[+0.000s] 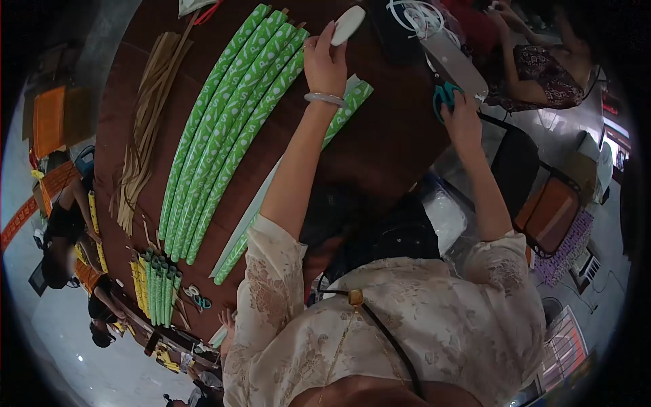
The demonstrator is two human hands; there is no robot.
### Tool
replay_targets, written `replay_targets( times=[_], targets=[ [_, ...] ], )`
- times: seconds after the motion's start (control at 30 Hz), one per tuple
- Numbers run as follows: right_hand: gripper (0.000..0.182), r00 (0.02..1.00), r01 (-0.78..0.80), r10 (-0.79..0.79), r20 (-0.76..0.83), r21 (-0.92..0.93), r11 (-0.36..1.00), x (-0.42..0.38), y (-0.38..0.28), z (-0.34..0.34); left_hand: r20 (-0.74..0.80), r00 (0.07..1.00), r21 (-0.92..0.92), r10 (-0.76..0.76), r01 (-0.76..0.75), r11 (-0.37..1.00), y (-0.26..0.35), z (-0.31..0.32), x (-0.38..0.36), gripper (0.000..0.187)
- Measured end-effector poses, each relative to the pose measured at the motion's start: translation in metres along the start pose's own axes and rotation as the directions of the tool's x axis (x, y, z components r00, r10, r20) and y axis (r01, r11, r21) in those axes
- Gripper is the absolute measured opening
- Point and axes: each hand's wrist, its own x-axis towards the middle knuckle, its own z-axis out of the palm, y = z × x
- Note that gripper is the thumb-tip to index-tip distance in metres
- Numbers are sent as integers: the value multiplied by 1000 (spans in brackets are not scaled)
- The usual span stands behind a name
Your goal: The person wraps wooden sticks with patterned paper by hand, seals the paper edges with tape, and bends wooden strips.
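The left hand (325, 57) holds a white oval piece (348, 25) above the brown table (386, 136); the right hand (461, 119) grips teal scissors (444, 95). Green printed strips (230, 122) lie left.

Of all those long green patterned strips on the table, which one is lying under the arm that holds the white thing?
The single green strip beneath the left hand's wrist, apart from the row of green strips laid side by side further left.

Green paper tubes (224, 129) on brown table (380, 136) carried repeated white printed marks; single letters resembling "S" and "P" showed, no whole word readable. Yellow strips (137, 281) at table edge bore dark print, too small to read. No other legible text.
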Motion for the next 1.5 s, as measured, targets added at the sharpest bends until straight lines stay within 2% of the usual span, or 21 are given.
replay_targets(
  times=[0.17,0.23,0.27,0.3,0.37,0.4,0.47,0.5,0.57,0.67,0.7,0.73,0.77,0.83,0.87,0.9,0.97,1.07,1.1,1.2,1.5],
  targets=[
    [38,990,-35,37,-137,18,999,-1,0,9,1,999,86,49,-49,995,-5,27,8,50],
    [36,976,-64,65,-209,12,998,-4,-9,9,81,989,166,-125,110,980,-8,37,9,52],
    [33,976,-49,53,-213,26,998,-6,-9,8,209,964,72,-165,153,986,-17,34,12,47],
    [33,976,-50,55,-213,28,998,-6,-11,6,210,964,73,-164,152,986,-20,26,13,47],
    [28,913,139,-131,-386,-7,990,-11,-18,1,176,982,155,75,-103,983,-18,4,3,42],
    [28,916,143,-132,-380,1,990,-18,-21,2,134,990,60,41,-49,997,-9,-13,-7,36],
    [20,885,373,-240,-399,297,879,-33,-26,6,95,995,-9,25,-24,1000,-2,-51,-37,32],
    [15,865,437,-300,-401,312,843,-44,-32,8,49,998,-38,-26,28,999,4,-72,-60,30],
    [7,901,433,-327,-286,558,708,-71,-49,11,-36,991,11,-126,126,992,9,-114,-113,27],
    [12,912,52,-390,125,909,413,-108,-84,-2,-249,939,215,-237,292,932,13,-174,-198,28],
    [18,862,-143,-429,269,942,304,-117,-99,-12,-322,904,286,-283,377,881,16,-191,-229,30],
    [24,763,-288,-561,321,946,149,-121,-112,-22,-495,777,136,-388,511,849,14,-202,-263,31],
    [31,639,-451,-689,342,892,24,-124,-125,-35,-618,701,163,-356,557,814,11,-210,-295,31],
    [58,373,-666,-927,38,707,-238,-122,-155,-66,-772,557,201,-306,670,715,24,-219,-340,34],
    [67,239,-804,-965,-112,535,-261,-124,-168,-93,-792,540,242,-285,706,666,30,-219,-358,34],
    [78,133,-918,-954,-270,330,-221,-128,-178,-122,-808,526,279,-266,739,614,31,-218,-371,34],
    [82,-28,-946,-864,-503,293,-141,-136,-192,-162,-819,521,349,-243,786,509,25,-213,-398,35],
    [85,-200,-978,-767,-610,175,116,-167,-200,-194,-821,526,431,-222,826,364,1,-203,-426,36],
    [86,-87,-994,-753,-652,4,112,-191,-200,-196,-819,531,452,-217,831,325,-6,-201,-433,36],
    [91,-219,-974,-663,-716,125,187,-190,-224,-195,-820,533,486,-208,840,240,-25,-196,-446,38],
    [89,-173,-897,-727,-664,-198,395,-246,-250,-186,-848,471,440,-241,881,173,-36,-193,-458,39]
  ],
)
